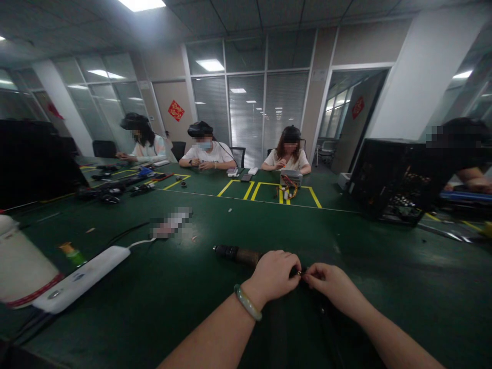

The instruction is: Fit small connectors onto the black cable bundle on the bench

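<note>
We pinch a tiny metal piece (299, 273) between both hands: left hand (273, 275) and right hand (329, 284) meet fingertip to fingertip, over the dark cylindrical tool (238, 253) on the green table (161, 297).

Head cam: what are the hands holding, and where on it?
Both the left hand and the right hand pinch a small part between their fingertips; what it is cannot be told.

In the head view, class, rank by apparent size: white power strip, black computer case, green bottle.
1. black computer case
2. white power strip, though nearness to the camera inflates it
3. green bottle
</note>
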Motion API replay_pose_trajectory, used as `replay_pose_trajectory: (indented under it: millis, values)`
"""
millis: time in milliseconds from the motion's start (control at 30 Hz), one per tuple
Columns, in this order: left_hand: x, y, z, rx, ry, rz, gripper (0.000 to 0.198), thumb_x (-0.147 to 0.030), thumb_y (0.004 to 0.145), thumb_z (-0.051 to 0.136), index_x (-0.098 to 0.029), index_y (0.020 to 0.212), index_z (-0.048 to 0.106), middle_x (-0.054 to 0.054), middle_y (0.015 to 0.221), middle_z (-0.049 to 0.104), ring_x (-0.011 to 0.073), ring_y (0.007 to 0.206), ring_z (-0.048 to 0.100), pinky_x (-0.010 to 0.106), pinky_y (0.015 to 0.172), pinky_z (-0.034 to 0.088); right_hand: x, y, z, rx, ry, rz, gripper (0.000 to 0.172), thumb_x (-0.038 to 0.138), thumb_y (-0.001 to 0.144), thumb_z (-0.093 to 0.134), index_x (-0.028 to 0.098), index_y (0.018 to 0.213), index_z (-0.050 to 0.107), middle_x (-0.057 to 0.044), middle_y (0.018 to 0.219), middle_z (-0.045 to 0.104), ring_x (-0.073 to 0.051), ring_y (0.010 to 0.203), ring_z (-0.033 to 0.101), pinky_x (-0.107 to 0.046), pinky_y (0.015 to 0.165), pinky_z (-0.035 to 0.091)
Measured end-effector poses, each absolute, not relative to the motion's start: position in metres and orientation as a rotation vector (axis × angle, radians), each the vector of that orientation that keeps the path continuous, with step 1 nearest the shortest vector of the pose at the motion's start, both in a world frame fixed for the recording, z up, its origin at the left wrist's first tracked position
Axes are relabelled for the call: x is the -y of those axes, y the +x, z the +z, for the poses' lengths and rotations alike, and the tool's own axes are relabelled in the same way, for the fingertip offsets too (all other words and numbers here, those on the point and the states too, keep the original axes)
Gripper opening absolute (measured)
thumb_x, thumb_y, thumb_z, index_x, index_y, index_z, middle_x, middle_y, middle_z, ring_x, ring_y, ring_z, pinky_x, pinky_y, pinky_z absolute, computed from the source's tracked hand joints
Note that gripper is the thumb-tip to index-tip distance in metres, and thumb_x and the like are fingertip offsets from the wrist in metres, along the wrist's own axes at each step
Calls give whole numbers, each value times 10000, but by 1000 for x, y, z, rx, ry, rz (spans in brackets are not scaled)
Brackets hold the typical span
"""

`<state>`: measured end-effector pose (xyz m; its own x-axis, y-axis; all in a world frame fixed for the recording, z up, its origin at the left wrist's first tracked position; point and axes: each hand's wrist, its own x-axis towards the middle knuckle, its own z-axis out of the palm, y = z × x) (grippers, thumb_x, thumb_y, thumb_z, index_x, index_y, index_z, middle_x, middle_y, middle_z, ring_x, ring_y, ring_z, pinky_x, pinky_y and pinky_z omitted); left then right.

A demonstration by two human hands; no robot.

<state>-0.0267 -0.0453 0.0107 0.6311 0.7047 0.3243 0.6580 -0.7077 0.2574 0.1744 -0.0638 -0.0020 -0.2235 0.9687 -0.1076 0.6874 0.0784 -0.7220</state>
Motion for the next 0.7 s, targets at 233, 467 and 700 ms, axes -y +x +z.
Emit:
replay_pose_trajectory:
  millis: [233, 467, 700]
  values:
    - [45, -27, 12, -1134, 2743, 578, 119, -286, 854, 579, -224, 954, 600, 3, 957, 638, 189, 922, 564, 328, 833, 407, 65, 174, 1, 1957, -1655, 969, 244, 406, 858, 555, 206, 838, 692, -15, 782, 711, -179, 699, 636, -228, 575, 412]
    - [46, -28, 13, -1160, 2728, 620, 158, -312, 840, 600, -227, 970, 575, -10, 948, 635, 185, 905, 565, 320, 805, 413, 65, 174, 2, 1947, -1631, 977, 228, 390, 864, 559, 206, 844, 693, -9, 783, 711, -175, 703, 640, -227, 577, 413]
    - [44, -28, 10, -1109, 2725, 631, 84, -275, 846, 589, -236, 921, 583, -29, 948, 638, 175, 903, 564, 324, 816, 410, 64, 175, -3, 1957, -1620, 958, 231, 396, 863, 563, 207, 848, 695, -4, 772, 708, -168, 690, 633, -226, 576, 407]
